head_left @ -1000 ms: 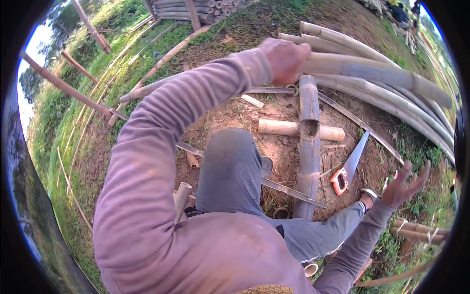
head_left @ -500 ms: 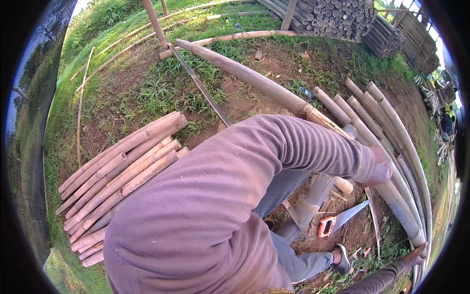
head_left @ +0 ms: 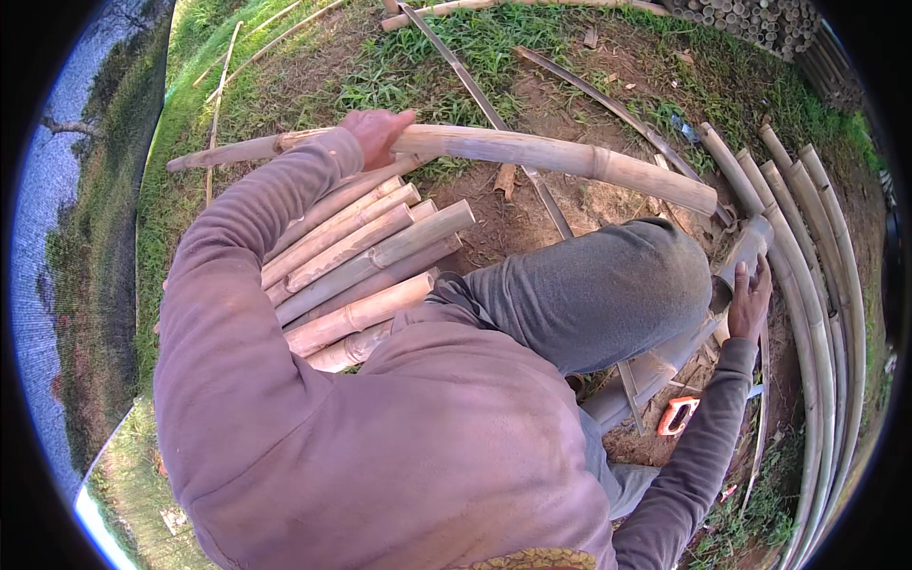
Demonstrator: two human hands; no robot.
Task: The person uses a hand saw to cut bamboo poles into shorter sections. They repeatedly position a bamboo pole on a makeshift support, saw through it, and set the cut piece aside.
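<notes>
The left hand [head_left: 376, 133] grips a long, stiff, likely heavy bamboo pole [head_left: 532, 152] near its middle, while the right hand [head_left: 750, 299] rests open on a thicker bamboo culm [head_left: 665, 356].

ground: bare brown dirt [head_left: 570, 204] is lying under me, scattered with chips and short offcuts.
grass: green grass [head_left: 418, 57] is spreading across the top and running down my left side.
split strips: thin bamboo slats [head_left: 475, 90] are lying flat across grass and dirt.
far stack: a pile of cut poles [head_left: 750, 19] is showing its round ends at the top right.
right side: long curved poles [head_left: 817, 285] are lying side by side along the edge.
light: daylight is falling evenly, with soft shadows.
left rim: a strip of sky with a bare tree [head_left: 66, 128] is showing.
</notes>
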